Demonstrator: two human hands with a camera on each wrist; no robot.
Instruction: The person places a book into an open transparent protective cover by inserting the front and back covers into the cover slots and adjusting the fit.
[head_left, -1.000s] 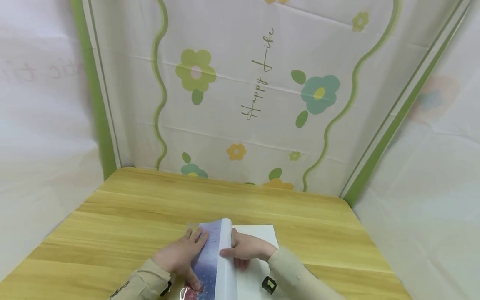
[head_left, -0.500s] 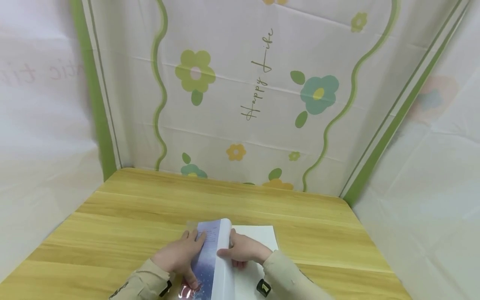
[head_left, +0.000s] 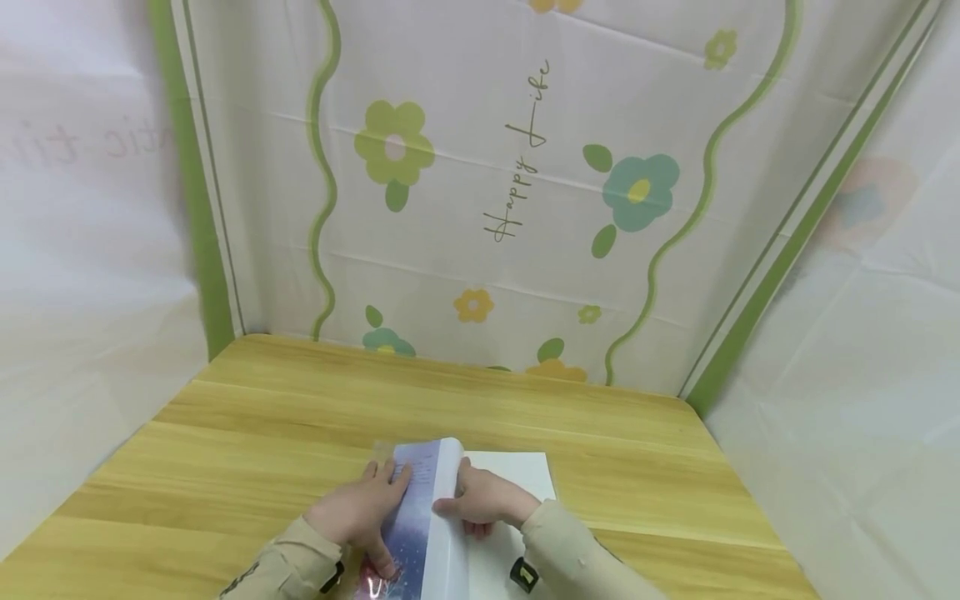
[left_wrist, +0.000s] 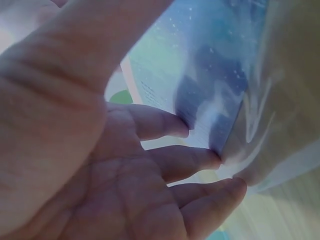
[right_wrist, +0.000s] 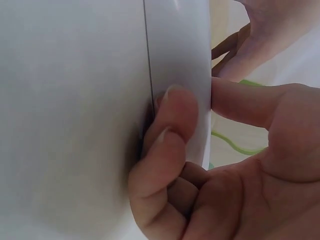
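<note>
A book [head_left: 411, 533] with a purple-blue, star-speckled cover lies at the table's near edge. Its cover bends up into a rounded white fold [head_left: 448, 533], and a white page [head_left: 513, 467] lies flat to the right. Clear plastic film [left_wrist: 257, 110] extends past the cover's edge in the left wrist view. My left hand [head_left: 360, 512] rests on the cover, its fingers spread and fairly straight. With thumb on the fold and fingers curled behind it, my right hand [head_left: 487, 497] pinches the book's white bent part. In the right wrist view those fingers [right_wrist: 175, 115] touch a thin dark edge line.
The wooden table [head_left: 300, 408] extends around the book. A white cloth with printed flowers [head_left: 510, 192] hangs behind it, and pale cloth walls [head_left: 847, 375] stand on both sides. Each wrist wears a dark strap [head_left: 523, 575].
The white fold and my right hand have shifted slightly left. My left hand stays almost in place on the cover.
</note>
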